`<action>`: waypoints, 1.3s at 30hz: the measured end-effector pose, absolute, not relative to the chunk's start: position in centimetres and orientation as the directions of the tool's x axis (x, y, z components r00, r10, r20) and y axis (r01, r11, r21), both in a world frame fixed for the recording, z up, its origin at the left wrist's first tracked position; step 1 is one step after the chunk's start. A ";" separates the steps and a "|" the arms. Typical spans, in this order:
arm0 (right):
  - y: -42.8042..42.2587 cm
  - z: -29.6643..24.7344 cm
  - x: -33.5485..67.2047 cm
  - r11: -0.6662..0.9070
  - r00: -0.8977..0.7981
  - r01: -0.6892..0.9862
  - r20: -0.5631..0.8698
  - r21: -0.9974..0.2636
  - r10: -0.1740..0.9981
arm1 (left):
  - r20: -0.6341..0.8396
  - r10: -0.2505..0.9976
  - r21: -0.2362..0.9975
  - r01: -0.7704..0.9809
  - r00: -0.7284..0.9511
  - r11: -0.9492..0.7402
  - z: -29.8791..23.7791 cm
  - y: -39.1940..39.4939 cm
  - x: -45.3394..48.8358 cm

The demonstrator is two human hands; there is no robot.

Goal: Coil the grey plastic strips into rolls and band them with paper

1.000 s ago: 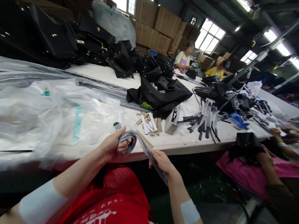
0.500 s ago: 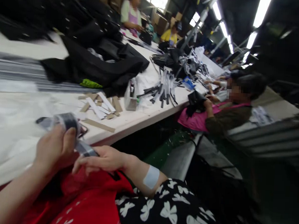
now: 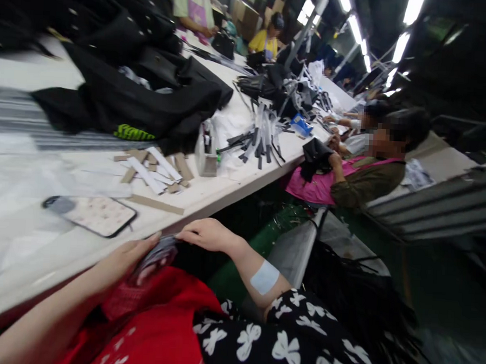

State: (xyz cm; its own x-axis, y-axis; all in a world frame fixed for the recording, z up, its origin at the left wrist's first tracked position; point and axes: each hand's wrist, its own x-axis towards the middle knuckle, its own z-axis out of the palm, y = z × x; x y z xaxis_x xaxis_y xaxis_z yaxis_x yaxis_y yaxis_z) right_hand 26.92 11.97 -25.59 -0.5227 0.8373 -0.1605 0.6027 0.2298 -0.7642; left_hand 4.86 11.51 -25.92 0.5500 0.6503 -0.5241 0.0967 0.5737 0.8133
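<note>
My left hand [image 3: 139, 248] is closed around a dark, shiny folded strip [image 3: 163, 249], low in front of the table edge and over the red apron [image 3: 172, 292]. The strip looks partly see-through, and its exact kind is unclear. At its right end my right hand [image 3: 207, 234] pinches the strip between thumb and fingers. A phone in a pale patterned case [image 3: 97, 215] lies on the table just beyond my left hand. Farther back are cut white and brown card strips [image 3: 156, 169]. The fingers of my left hand are partly hidden.
Black fabric pieces [image 3: 149, 98] with green lettering cover the far left table. A clear tape-dispenser-like holder [image 3: 207, 155] and a pile of black-ended strips [image 3: 264, 131] stand along the white table [image 3: 221, 194]. A co-worker in a pink apron [image 3: 312, 185] sits at the right.
Both hands have moved down and right, off the table edge, with the strip between them. The strip was looped over my left hand before. The phone now shows uncovered.
</note>
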 end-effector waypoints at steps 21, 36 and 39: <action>12.1 -23.6 22.8 0.304 -0.634 0.611 -0.222 -0.731 0.740 | -0.052 0.885 0.973 0.223 0.464 -0.060 -24.8 11.9 3.3; 11.2 -24.6 21.7 0.205 -0.625 0.433 -0.128 -0.878 0.770 | -0.095 0.967 0.982 0.183 0.235 0.052 -25.0 9.9 2.7; 10.7 -25.1 21.7 0.219 -0.736 0.453 -0.224 -0.864 0.638 | -0.101 0.904 0.957 0.288 0.416 -0.025 -25.5 8.4 2.5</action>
